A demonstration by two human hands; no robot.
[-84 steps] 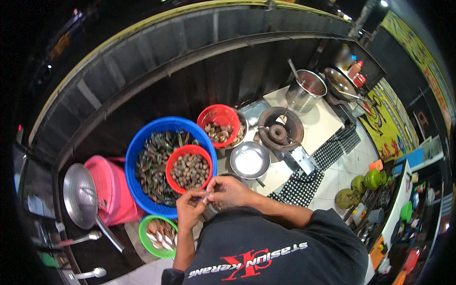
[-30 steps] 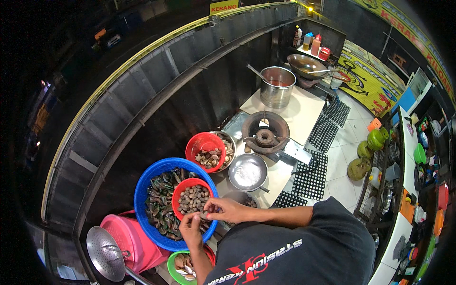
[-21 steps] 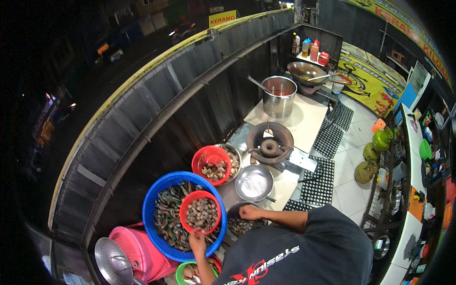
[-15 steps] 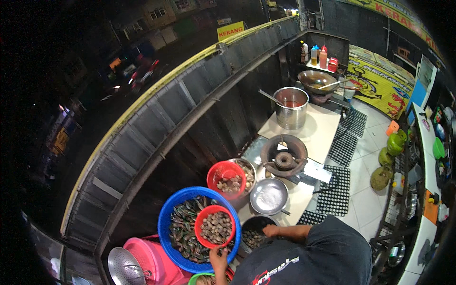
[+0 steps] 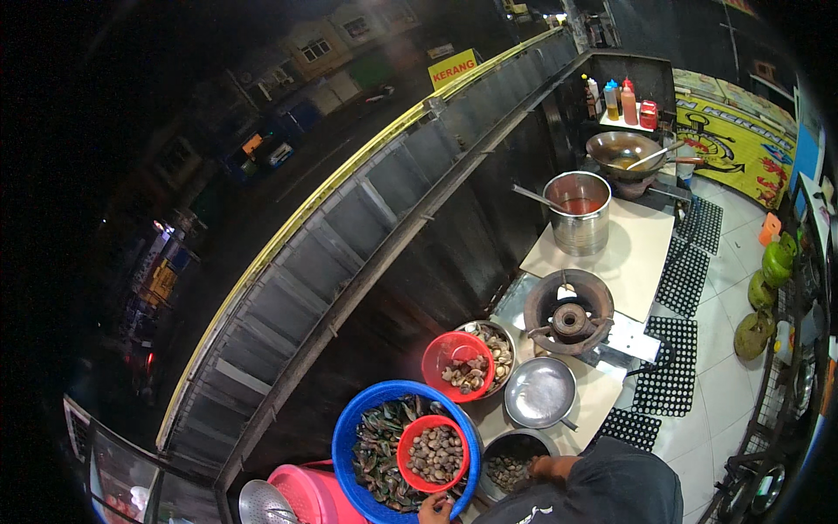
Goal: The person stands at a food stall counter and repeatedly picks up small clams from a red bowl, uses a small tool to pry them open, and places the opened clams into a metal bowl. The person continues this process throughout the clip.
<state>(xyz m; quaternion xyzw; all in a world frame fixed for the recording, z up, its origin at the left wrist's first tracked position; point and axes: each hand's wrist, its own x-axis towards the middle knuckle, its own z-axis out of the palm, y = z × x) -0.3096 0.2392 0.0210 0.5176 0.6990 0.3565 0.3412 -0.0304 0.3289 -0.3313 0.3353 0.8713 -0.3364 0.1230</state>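
My right hand [image 5: 543, 469] reaches into a dark pot [image 5: 494, 454] of small shellfish. Its fingers are partly hidden among them. My left hand [image 5: 435, 508] is at the front rim of a large blue basin [image 5: 342, 428], with its fingers curled together; whatever they hold is too small to make out. Dark green mussels [image 5: 381, 454] fill the basin. On top of them rests a red bowl [image 5: 403, 450] of round cockles [image 5: 436, 454], just beyond my left hand.
Behind the basin, a red colander [image 5: 434, 354] with shellfish sits on a pot of clams [image 5: 501, 354]. A metal pan [image 5: 539, 393], a burner [image 5: 569, 320], a tall stockpot [image 5: 580, 229] and a wok [image 5: 624, 155] line the counter. A pink tub [image 5: 301, 493] and perforated ladle [image 5: 260, 502] stand at left.
The whole scene has shifted right and slightly down as my head turned. My left hand has drawn a little away from the red bowl. My right hand is still in the dark pot.
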